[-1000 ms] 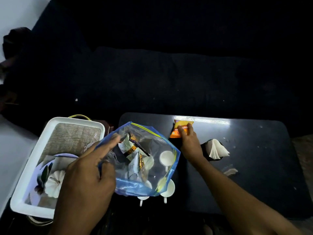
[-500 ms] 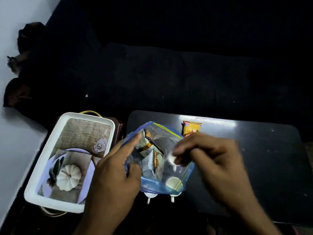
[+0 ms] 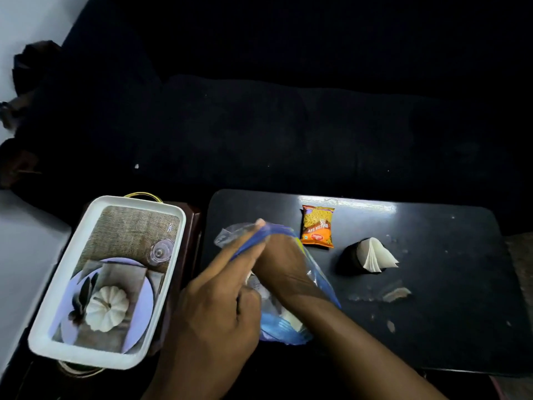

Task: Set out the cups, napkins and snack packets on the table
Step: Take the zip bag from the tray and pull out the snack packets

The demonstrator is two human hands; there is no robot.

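Note:
A clear blue zip bag (image 3: 291, 327) lies at the left end of the black table (image 3: 447, 313). My left hand (image 3: 213, 310) grips the bag's near side and mouth, its index finger stretched along the rim. My right hand (image 3: 284, 267) is pushed inside the bag, so its fingers and whatever they touch are hidden. An orange snack packet (image 3: 317, 226) lies flat near the table's far edge. To its right a fan of white napkins (image 3: 377, 254) stands in a dark holder (image 3: 353, 259).
A white tray (image 3: 57, 321) with a printed pumpkin picture sits left of the table on a dark brown stand. A dark sofa fills the space behind the table. Small scraps lie on the table's middle (image 3: 396, 294).
My right hand left the orange packet, came back to the bag and has gone inside its mouth. The bag has tipped lower onto the table. The camera shifted left.

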